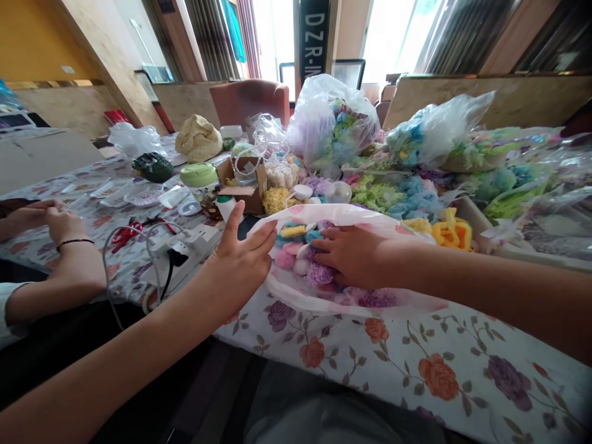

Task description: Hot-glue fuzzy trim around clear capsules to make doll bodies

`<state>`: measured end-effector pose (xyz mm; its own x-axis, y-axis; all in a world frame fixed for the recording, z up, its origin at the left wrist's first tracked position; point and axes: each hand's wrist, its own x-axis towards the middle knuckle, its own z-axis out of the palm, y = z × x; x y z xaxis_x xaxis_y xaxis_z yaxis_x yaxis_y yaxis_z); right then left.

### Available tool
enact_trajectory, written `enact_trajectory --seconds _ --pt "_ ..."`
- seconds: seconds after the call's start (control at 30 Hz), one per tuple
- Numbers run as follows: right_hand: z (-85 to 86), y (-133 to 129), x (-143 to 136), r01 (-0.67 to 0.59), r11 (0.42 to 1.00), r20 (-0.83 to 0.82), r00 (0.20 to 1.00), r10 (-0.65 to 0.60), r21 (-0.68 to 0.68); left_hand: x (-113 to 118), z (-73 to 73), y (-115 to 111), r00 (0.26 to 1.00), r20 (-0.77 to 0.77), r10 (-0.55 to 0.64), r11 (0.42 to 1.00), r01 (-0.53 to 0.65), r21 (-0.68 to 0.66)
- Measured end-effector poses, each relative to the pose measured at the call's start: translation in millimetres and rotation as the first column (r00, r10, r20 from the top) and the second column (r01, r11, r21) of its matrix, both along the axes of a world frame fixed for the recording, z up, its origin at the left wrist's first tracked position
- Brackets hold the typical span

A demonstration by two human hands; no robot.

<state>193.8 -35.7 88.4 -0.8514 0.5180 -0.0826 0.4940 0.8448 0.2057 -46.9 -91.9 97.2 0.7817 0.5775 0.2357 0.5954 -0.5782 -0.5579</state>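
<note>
The table [398, 357], spread with a smooth cloth printed with roses, carries the whole arrangement. At its far side stands a large clear bag [330, 111], crinkled and bulging with fluffy pastel pieces, probably set back to leave the near edge for handwork. A smaller, translucent bag [365, 216] with pink markings lies at the near edge, its thin film opened into a wide oval mouth, presumably so that its contents can be reached from above. The right hand [354, 256] lies palm down within this mouth, fingers slightly parted over the pile; whether the fingertips pinch anything cannot be told. The left hand [247, 253] is at the left rim, one digit raised and the others spread toward the opening, perhaps to steady the film. Between the hands, inside the bag, are the pompoms: a shaggy purple pompom [320, 274], a smoother, rounded pink pompom [285, 259] and, smallest, a flattened yellow piece [293, 231] on top.
</note>
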Motion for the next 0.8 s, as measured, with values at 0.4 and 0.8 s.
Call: enact_trajectory --seconds 0.4,0.8 --pt "41.4 -46 44 -0.035 0.981 -0.331 0.939 0.098 0.189 1 -0.6 -5 0.958 0.258 -0.127 0.981 0.159 -0.107" --pt "42.4 -37 66 0.217 0.926 -0.480 0.805 -0.349 -0.309 12 3.0 22 0.869 0.439 -0.229 0.952 0.294 -0.083"
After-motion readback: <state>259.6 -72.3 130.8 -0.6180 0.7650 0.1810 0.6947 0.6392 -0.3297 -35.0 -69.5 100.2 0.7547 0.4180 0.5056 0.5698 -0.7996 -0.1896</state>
